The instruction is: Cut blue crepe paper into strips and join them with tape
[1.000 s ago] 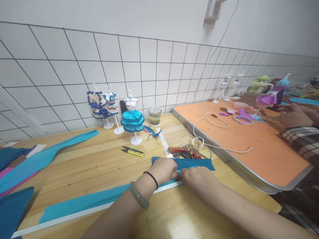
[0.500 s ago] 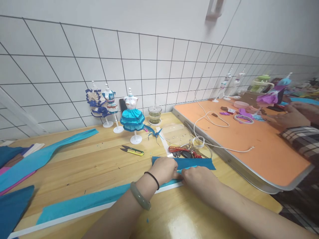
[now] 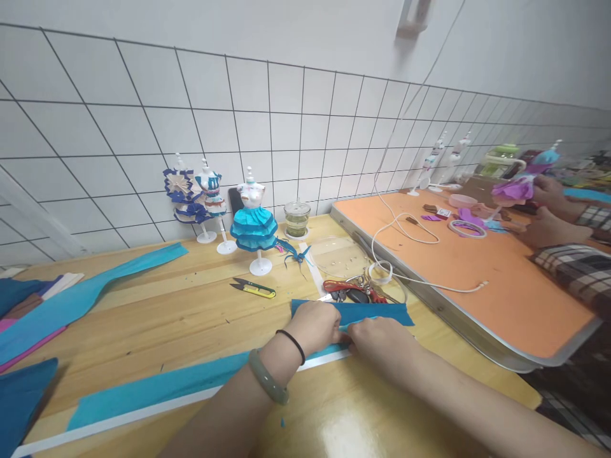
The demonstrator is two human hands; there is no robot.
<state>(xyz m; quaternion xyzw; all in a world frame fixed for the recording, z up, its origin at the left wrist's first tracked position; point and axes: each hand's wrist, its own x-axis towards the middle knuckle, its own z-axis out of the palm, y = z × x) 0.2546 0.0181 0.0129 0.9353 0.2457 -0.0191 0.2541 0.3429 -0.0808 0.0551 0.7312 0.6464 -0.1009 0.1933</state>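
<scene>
A long turquoise crepe paper strip (image 3: 162,388) lies across the front of the wooden table, with a white tape band (image 3: 157,410) along its near edge. At the strip's right end my left hand (image 3: 317,324), wearing a bangle and a black band, is closed on the paper. Right beside it, nearly touching, my right hand (image 3: 379,340) is closed on the same paper; the fingertips of both are mostly hidden. Just behind the hands lies a darker blue crepe paper strip (image 3: 377,312).
Thread snips (image 3: 252,287) lie mid-table. Behind stand mini dress forms, one in a turquoise tiered skirt (image 3: 254,228), and a lidded glass cup (image 3: 296,219). Keys (image 3: 356,291) and a white cable (image 3: 382,270) sit near the orange board (image 3: 482,267), where another person's hands (image 3: 548,222) work.
My hands and the turquoise strip stay almost in place. At the right, the other person's hands have shifted toward the purple-dressed form.
</scene>
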